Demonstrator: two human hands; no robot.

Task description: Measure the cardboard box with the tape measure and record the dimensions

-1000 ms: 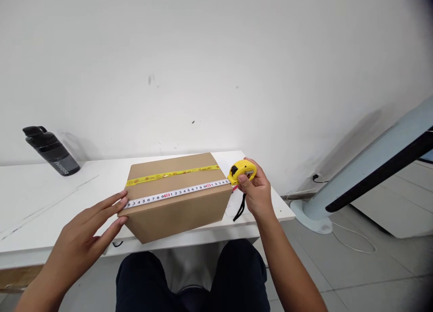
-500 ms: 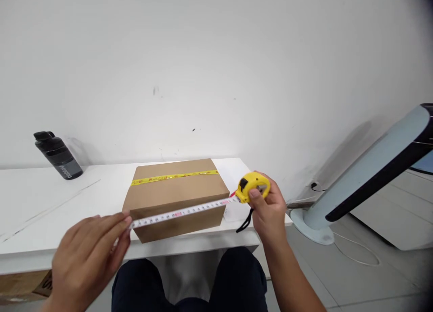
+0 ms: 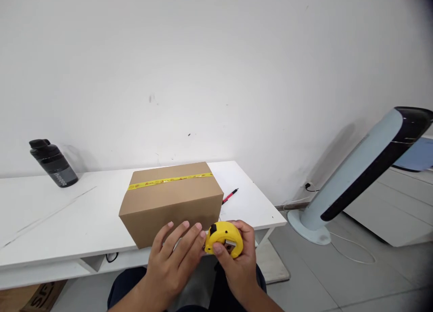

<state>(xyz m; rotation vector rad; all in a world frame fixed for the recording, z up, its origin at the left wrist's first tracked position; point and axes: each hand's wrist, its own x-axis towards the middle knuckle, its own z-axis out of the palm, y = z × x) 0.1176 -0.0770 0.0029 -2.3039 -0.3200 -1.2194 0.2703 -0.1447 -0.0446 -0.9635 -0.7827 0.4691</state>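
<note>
A yellow tape measure (image 3: pixel 223 240) is gripped in my right hand (image 3: pixel 238 262), the thumb pressed on its side. My left hand (image 3: pixel 177 260) meets it at the mouth, fingertips against the case where the blade comes out; its thumb is hidden behind the fingers. Hardly any blade shows between the hands. Both hands are in front of a closed brown cardboard box (image 3: pixel 172 201), which has a strip of yellow printed tape (image 3: pixel 169 180) across its top. The box sits at the front edge of a white table (image 3: pixel 91 222).
A red and black pen (image 3: pixel 230 195) lies right of the box. A black bottle (image 3: pixel 54 164) stands on the table at the left, near the wall (image 3: pixel 203 77). On the floor to the right is a tower fan (image 3: pixel 358 172). Another carton (image 3: pixel 40 296) is under the table.
My hands have come together and the white tape blade stretched along the box's front has run back into its case. The right hand moved left and down; the left hand moved right.
</note>
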